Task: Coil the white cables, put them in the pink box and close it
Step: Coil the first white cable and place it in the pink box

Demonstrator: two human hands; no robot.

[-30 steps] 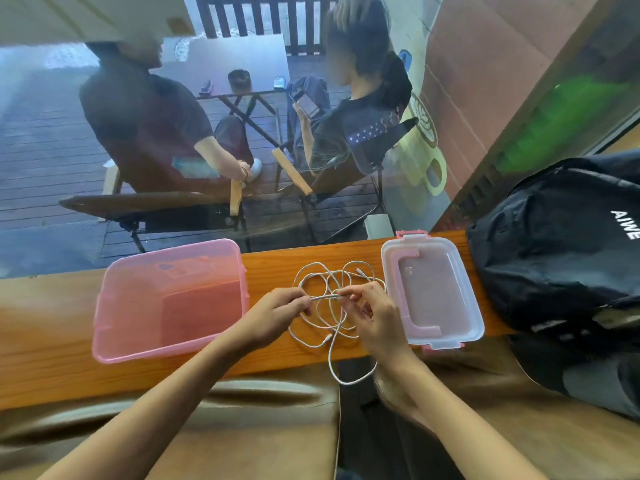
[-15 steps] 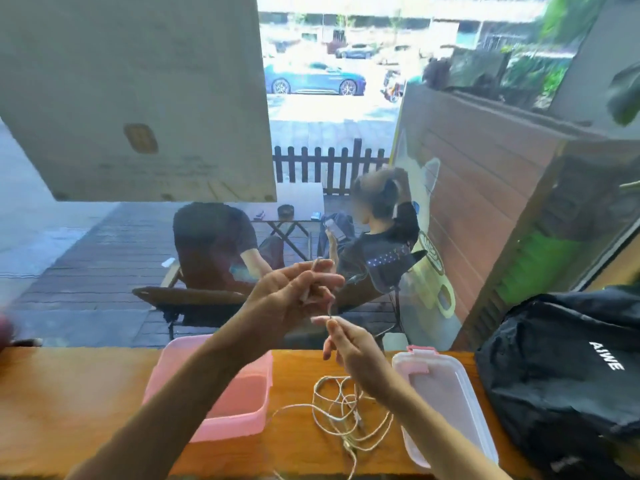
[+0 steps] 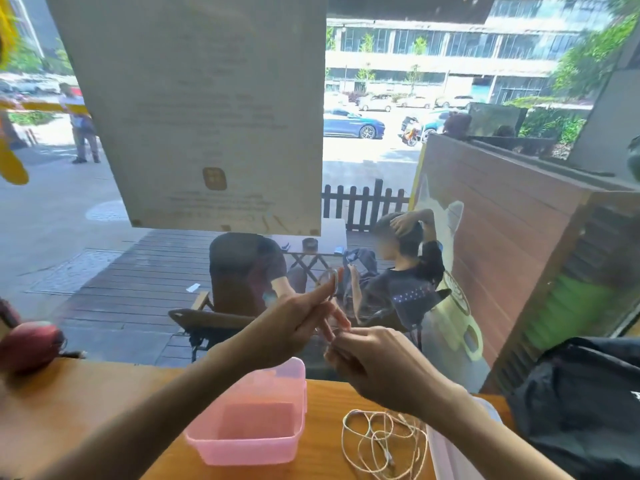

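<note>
Both hands are raised above the wooden counter, in front of the window. My left hand pinches a small loop of white cable that sticks up past its fingertips, blurred. My right hand is closed on the same cable just below and to the right. The remaining white cables lie in a loose tangle on the counter under my right wrist. The open pink box stands to their left with no cable in it. Its clear, pink-edged lid lies to the right, mostly hidden by my right forearm.
A black backpack fills the counter's right end. A dark red round object sits at the far left. The window glass rises right behind the counter, with a paper notice stuck on it. Two people sit outside at a small table.
The view has tilted upward. Both hands rose from the counter with one cable, which my left hand now holds as a small loop, while my right hand has closed in beneath it.
</note>
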